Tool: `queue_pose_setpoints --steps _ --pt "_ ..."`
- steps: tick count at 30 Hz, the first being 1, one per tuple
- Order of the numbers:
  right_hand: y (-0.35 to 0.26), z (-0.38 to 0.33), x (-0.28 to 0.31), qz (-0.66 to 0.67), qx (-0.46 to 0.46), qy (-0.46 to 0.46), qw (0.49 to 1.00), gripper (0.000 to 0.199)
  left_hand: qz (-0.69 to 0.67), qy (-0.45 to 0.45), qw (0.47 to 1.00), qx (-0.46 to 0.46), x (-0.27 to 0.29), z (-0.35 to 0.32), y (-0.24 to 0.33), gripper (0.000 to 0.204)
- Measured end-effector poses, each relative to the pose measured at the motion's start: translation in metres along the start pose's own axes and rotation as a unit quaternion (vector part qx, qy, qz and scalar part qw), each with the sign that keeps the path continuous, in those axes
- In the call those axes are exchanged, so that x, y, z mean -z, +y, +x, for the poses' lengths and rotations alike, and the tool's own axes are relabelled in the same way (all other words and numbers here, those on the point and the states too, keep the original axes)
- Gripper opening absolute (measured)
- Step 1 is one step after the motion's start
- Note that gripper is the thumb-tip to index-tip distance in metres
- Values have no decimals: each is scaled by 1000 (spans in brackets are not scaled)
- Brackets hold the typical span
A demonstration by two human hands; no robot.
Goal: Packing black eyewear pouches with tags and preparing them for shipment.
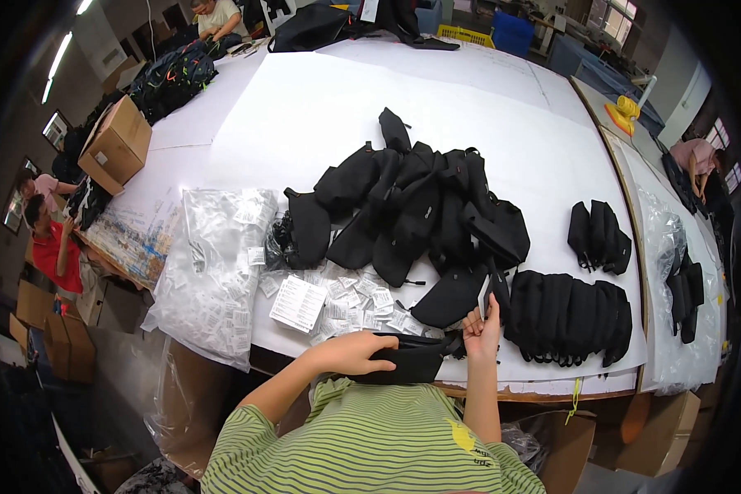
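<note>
A black zip pouch (pixel 407 365) is held against my front at the table edge, with my left hand (pixel 354 354) closed over its left side and the fingers partly inside its opening. Just right of it, my right hand (pixel 481 331) is raised and pinches a narrow white card (pixel 483 295). Beyond both hands lies a heap of black pouches (pixel 416 193). Small white printed packets (pixel 362 298) are scattered in front of the heap, beside a stack of white printed cards (pixel 298 304).
A clear plastic bag of white packets (pixel 218 272) lies at left. Black pouches stand in a row (pixel 568 317) at right, with a smaller group (pixel 599 237) behind. A cardboard box (pixel 115 144) sits far left. Other people work around neighbouring tables.
</note>
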State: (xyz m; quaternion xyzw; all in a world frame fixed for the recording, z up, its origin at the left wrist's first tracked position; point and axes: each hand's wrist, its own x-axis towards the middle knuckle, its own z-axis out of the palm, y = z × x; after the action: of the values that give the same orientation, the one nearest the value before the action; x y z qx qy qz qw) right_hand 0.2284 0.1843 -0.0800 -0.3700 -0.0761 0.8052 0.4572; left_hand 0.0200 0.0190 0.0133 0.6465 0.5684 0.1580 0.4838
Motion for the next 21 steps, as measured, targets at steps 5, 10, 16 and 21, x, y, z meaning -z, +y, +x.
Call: queue_pose_setpoints --steps 5,10,16,21 --pt "-6 0 2 -210 236 66 947 29 3 1 1000 -17 -1 -1 -2 32" --pt "2 -2 -23 -199 213 88 953 31 24 6 999 -39 -3 1 -4 32" --pt "6 15 -5 -136 126 -2 983 32 14 -5 999 -46 -3 0 1 32" --pt "7 14 -15 -135 126 -24 983 32 20 -8 999 -36 -6 0 1 32"
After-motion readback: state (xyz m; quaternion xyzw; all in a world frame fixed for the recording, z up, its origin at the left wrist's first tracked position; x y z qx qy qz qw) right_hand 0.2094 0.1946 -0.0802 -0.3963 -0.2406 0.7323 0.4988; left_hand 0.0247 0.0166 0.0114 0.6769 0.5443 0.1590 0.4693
